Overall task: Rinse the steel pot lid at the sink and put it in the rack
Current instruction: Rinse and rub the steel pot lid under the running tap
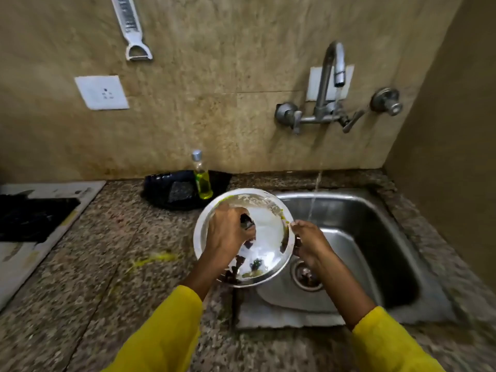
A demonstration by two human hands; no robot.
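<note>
While water streams, left hand (pixel 228 232) fingers curled on knob, right hand (pixel 308 241) pinching round shiny steel lid (pixel 268 232) rim at 3 o'clock; smears, perhaps food.

We are finding no text, label, brand or number that we can read; the bottle (pixel 203 176) of yellow-green liquid and the white wall socket (pixel 101 92) are showing no legible markings.

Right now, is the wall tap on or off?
On. A thin stream of water falls from the spout of the curved steel wall tap into the steel sink.
</note>
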